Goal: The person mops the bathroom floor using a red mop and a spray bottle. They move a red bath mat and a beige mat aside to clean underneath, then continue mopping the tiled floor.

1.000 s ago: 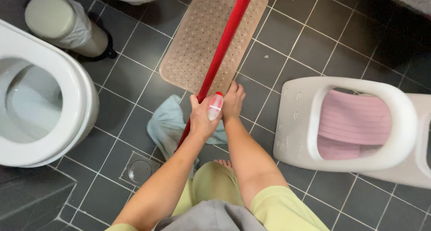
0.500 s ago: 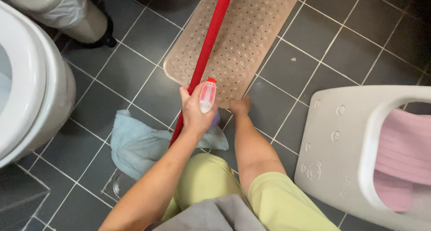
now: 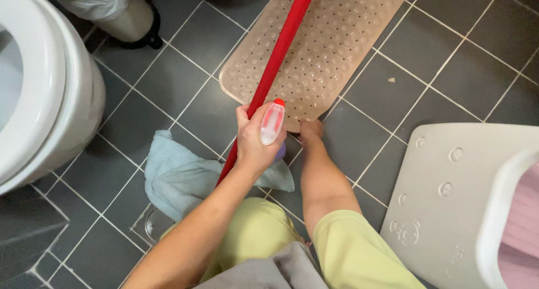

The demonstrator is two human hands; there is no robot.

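Red mop handle point(image 3: 279, 52) and one spray bottle point(image 3: 272, 123) in left hand point(image 3: 255, 143)

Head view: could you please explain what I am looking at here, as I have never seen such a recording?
There is no machine. A person wears one camera on the head, and it looks down at their own two bare hands and a grey tiled floor.

The left hand is closed around a red pole and holds a small spray bottle against it. The right hand reaches down to the near edge of a beige mat; whether it grips the mat is unclear.

A light blue cloth lies on the floor under the arms. A white toilet is on the left, and a white plastic stool is on the right.
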